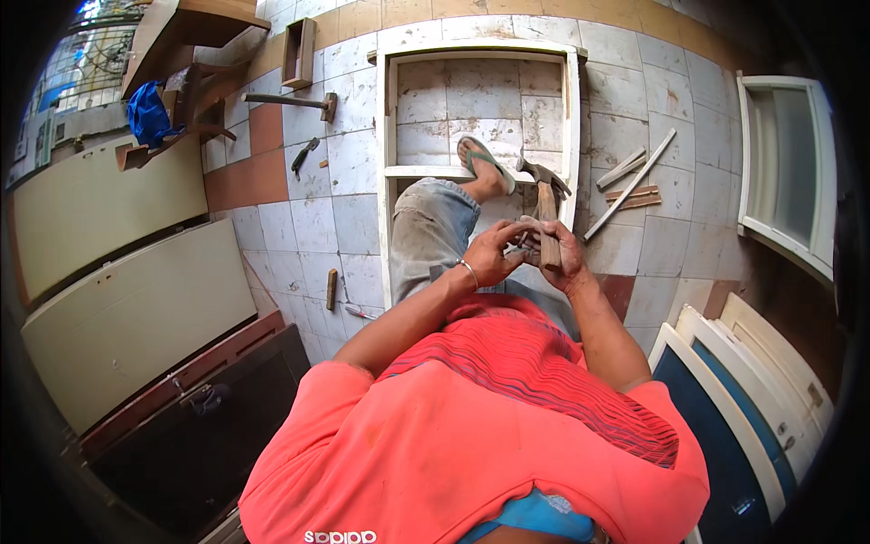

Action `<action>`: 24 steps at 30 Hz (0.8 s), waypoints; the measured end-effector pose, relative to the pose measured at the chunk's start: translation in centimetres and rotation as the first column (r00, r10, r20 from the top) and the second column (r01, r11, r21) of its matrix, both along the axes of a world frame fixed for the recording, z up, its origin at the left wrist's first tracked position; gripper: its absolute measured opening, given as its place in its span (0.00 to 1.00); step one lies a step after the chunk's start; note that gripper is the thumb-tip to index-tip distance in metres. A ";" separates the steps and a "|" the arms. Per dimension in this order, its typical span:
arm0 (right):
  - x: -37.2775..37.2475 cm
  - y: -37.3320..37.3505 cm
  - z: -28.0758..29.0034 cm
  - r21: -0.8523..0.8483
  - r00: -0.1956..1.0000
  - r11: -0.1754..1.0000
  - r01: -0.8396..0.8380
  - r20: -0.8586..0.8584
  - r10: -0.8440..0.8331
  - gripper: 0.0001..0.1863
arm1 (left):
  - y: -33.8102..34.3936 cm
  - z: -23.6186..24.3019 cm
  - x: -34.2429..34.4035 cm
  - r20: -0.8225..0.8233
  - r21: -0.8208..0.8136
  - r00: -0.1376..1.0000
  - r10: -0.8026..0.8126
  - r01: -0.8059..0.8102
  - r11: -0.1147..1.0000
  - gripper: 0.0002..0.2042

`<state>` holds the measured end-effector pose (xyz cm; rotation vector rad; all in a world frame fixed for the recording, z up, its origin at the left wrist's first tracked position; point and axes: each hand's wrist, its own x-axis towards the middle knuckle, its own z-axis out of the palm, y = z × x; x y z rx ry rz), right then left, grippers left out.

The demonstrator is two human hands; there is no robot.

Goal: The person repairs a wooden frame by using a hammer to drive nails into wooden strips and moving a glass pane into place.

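Note:
My right hand (568, 252) grips a claw hammer (547, 201) by its wooden handle, with the metal head pointing away from me. Close against it, my left hand (492, 254) has its fingers curled together near the handle. Whatever those left fingers may hold is too small to make out. Beneath both hands lies a white wooden frame (387, 118) with a crossbar (421, 171). My foot in a green-strapped flip-flop (489, 167) rests at that crossbar.
Left of the frame lie a mallet (288, 101), a dark-handled tool (305, 156) and a small wood block (332, 288). White strips (632, 184) lie to the right. Pale panels (136, 331) stand at left, framed panels (725, 408) at lower right, a glazed window (787, 163) at far right.

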<state>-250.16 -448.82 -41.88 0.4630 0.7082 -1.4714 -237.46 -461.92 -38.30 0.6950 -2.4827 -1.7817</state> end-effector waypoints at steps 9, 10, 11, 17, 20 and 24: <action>-6.6 -19.9 4.2 -0.010 0.948 0.954 -0.298 0.112 0.297 0.30 | -17.3 -2.0 -3.2 -0.207 -0.206 0.970 0.126 -0.169 0.964 0.11; -7.8 -22.7 4.4 0.003 0.951 0.962 -0.273 0.150 0.270 0.29 | -20.4 -2.7 -4.3 -0.261 -0.145 0.941 0.214 -0.257 0.955 0.11; -9.2 -25.0 3.2 0.102 0.966 0.963 -0.248 0.105 0.238 0.28 | -23.8 -2.3 -5.6 -0.314 -0.141 0.922 0.227 -0.282 0.949 0.09; -20.8 -29.3 -3.7 0.787 0.532 0.527 -0.321 -0.310 0.788 0.13 | -44.3 -6.1 -7.0 -0.105 0.115 0.646 0.756 -0.747 0.655 0.10; -24.4 -30.7 -2.4 0.946 0.436 0.251 -0.206 -0.141 0.889 0.08 | -52.2 -8.4 -3.5 0.016 0.204 0.472 0.881 -0.864 0.459 0.13; -27.0 -31.4 -1.4 0.981 0.568 0.155 -0.112 -0.065 0.821 0.05 | -56.7 -13.0 4.6 0.303 0.046 0.263 0.916 -0.964 0.261 0.16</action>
